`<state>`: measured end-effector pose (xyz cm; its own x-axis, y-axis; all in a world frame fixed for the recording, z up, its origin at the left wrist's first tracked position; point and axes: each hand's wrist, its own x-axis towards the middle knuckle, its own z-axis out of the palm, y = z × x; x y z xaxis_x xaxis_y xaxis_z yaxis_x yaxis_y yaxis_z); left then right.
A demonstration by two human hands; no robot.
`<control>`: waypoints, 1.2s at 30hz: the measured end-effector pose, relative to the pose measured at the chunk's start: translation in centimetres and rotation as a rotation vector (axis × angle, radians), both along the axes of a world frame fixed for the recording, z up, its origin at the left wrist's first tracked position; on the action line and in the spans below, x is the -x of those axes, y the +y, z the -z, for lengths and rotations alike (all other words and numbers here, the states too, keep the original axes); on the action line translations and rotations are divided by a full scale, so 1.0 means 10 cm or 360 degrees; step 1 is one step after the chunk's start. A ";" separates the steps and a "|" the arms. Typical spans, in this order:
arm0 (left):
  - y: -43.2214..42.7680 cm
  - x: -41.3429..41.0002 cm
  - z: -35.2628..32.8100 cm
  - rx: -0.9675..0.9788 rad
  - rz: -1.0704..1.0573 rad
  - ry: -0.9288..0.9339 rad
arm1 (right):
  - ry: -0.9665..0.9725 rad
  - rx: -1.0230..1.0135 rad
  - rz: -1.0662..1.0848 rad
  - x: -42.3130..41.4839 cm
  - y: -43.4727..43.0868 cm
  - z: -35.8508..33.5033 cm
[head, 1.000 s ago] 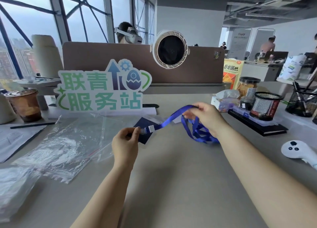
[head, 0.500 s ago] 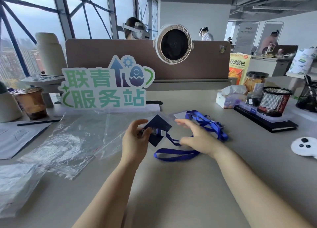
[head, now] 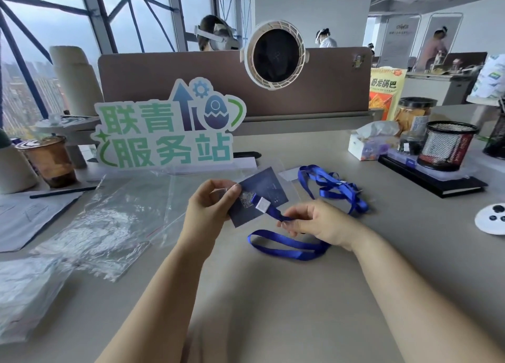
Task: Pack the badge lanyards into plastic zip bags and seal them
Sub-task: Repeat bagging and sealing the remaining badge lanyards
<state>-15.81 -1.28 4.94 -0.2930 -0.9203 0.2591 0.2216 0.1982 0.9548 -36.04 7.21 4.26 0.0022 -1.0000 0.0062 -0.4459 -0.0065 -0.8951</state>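
Observation:
My left hand pinches the metal clip end of a blue badge lanyard, just above the desk's middle. A dark blue badge card in a clear holder hangs at that clip. My right hand pinches the blue strap just right of its white tag. The strap loops down onto the desk below my right hand. Beyond it, more blue strap lies bunched on the desk. Clear plastic zip bags lie flat to the left, and another stack sits at the near left edge.
A green and blue cut-out sign stands behind the bags. An iced drink cup and a pen are far left. A tissue box, mesh pen cup and black notebook stand right. A white controller lies at the right edge.
Both hands came down from a raised stretch of strap. The strap's loop now lies on the desk, and my right hand has closed on the strap near the white tag.

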 end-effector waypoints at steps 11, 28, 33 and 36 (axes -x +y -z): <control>-0.02 -0.09 0.04 0.0663 0.0252 -0.0859 | -0.0308 0.0265 0.0320 0.13 -0.02 -0.06; -0.02 0.00 -0.03 -0.0128 -0.0320 0.0077 | -0.0256 0.0100 0.0059 -0.19 -0.03 0.01; -0.01 -0.10 -0.09 -0.0108 0.0113 0.0105 | -0.0354 0.0128 0.0204 -0.10 -0.05 -0.03; 0.02 -0.14 -0.11 0.0047 0.0332 -0.0126 | -0.0322 0.0118 0.0272 -0.03 -0.03 -0.04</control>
<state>-14.39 -1.08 6.05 -0.4969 -0.8300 0.2534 0.1852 0.1839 0.9653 -35.74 6.95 4.69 -0.1750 -0.9826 0.0623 -0.2584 -0.0152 -0.9659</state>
